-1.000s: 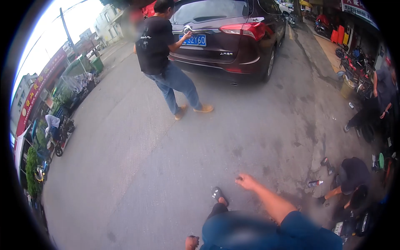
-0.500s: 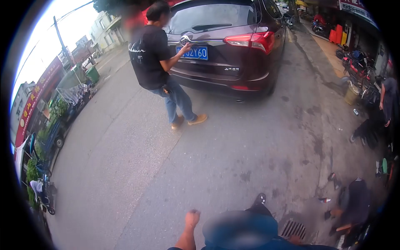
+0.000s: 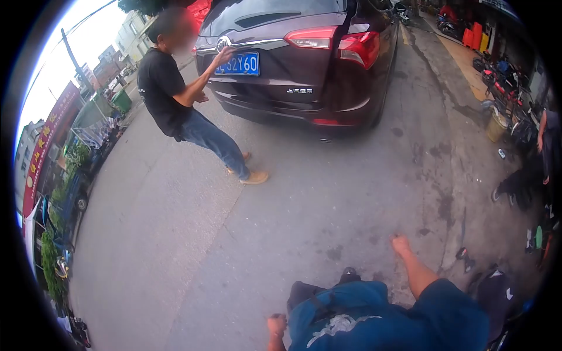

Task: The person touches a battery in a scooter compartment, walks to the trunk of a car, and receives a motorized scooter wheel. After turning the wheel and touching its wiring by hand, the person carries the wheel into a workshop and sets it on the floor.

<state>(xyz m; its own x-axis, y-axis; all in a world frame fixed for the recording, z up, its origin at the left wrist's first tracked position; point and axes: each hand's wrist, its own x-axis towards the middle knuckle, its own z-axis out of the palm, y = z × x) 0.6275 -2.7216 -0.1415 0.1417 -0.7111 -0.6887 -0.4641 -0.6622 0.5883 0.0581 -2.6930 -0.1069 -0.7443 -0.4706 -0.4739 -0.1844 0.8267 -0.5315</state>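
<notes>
The glossy, rounded car (image 3: 275, 82) lies at the far side, well apart from both hands, its long axis running away to the far right; the right hand (image 3: 401, 244) is nearer it than the left hand (image 3: 277, 323); a dark tool (image 3: 466, 259) lies right of the right hand on rough, stained pavement (image 3: 363, 228); both hands' fingers look curled, though whether around anything I cannot tell.

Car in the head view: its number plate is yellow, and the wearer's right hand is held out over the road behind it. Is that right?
Not quite: the number plate is blue, not yellow, as the head view shows. The wearer's right hand is indeed held out over the road behind the car.
</notes>
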